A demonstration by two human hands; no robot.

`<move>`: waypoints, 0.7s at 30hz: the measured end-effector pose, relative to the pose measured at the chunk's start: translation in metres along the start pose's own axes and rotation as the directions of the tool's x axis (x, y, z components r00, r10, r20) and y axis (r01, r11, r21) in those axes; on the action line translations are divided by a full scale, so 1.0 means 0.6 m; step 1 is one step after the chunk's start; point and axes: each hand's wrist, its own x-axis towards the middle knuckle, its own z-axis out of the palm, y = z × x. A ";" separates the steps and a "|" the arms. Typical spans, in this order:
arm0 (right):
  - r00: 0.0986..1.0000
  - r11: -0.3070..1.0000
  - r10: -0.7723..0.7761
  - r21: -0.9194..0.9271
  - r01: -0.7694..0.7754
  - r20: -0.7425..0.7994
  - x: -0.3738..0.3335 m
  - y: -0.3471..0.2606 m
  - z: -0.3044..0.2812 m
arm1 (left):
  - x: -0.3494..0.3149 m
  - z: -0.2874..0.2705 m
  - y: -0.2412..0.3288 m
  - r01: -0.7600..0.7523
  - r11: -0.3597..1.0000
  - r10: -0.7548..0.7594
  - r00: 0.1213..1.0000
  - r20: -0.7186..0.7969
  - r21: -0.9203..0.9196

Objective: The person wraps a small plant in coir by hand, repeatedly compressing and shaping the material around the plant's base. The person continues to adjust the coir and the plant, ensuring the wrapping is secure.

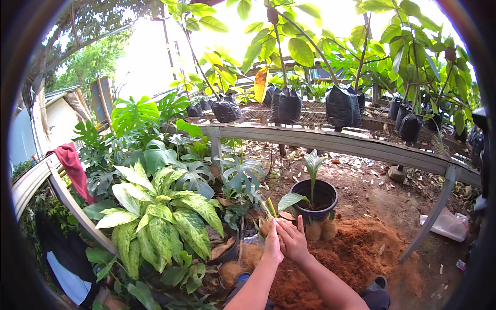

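My left hand (272,242) and my right hand (292,239) are pressed together, the right laid across the left, with one right finger sticking up. What lies between the palms is hidden. Two short yellow-green stem pieces (270,207) rise right at the fingertips; whether I grip them I cannot tell. Just beyond the hands stands a round black pot (335,200) holding a young broad-leaved plant (313,175). Reddish-brown loose growing medium (356,253) is heaped below and right of the hands. Brown fibrous husks (320,231) lie against the pot.
A large yellow-green variegated plant (155,212) crowds the left, among other foliage. Behind, a bench rail (320,140) crosses the view, with black-bagged saplings (341,107) on mesh. A bench leg (431,227) and a clear plastic bag (448,225) are at right. A red cloth (72,168) hangs left.
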 end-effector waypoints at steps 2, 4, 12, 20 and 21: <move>1.000 1.000 -0.004 -0.005 0.004 0.019 -0.008 0.002 0.003 | 0.003 -0.003 -0.010 0.005 1.000 -0.005 1.000 -0.010 -0.025; 1.000 1.000 -0.003 -0.027 0.003 0.020 -0.015 0.004 0.005 | 0.004 -0.006 -0.017 0.016 1.000 -0.016 1.000 -0.021 0.001; 0.997 0.997 0.067 0.042 -0.069 0.050 -0.040 -0.001 0.022 | -0.004 -0.013 -0.008 0.225 0.974 -0.227 0.964 -0.140 -0.034; 0.992 0.986 0.052 -0.164 -0.033 0.111 -0.045 -0.006 0.001 | -0.028 0.021 -0.006 0.092 0.995 -0.088 0.989 -0.121 0.028; 0.993 0.982 0.051 -0.187 -0.030 0.105 -0.045 -0.008 -0.001 | -0.031 0.026 -0.006 0.078 0.996 -0.074 0.991 -0.111 0.032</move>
